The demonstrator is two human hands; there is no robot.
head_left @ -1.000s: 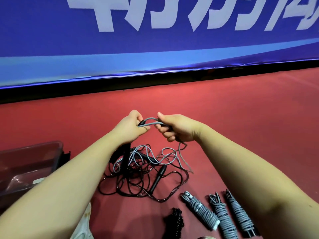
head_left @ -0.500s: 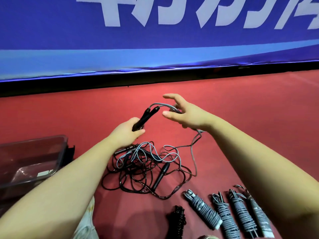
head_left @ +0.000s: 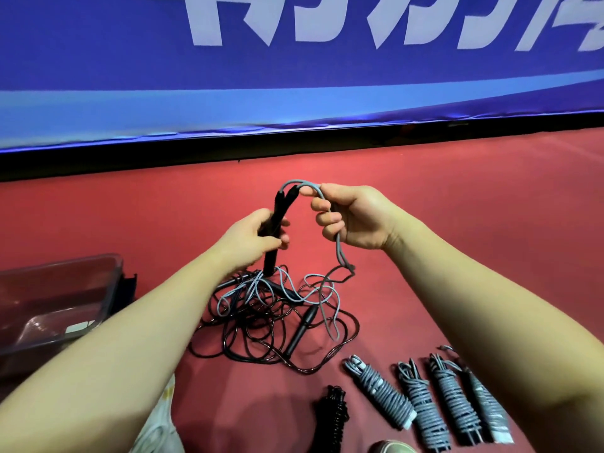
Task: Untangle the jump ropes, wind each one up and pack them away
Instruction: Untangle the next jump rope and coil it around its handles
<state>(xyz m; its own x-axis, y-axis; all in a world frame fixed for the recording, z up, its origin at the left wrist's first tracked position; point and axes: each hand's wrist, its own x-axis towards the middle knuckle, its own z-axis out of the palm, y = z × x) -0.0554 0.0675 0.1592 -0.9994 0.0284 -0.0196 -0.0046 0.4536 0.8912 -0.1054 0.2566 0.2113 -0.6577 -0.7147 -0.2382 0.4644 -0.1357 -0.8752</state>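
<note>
Over red floor, left grip clasps 2 black handles; right grip holds their grey rope.

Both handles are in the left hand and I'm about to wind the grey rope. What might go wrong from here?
1. Below the right hand, the grey rope runs down into the black tangle; winding now would probably drag that pile up or tighten a knot.
2. The left hand grips both handles together; a hard snag might twist one free.
</note>
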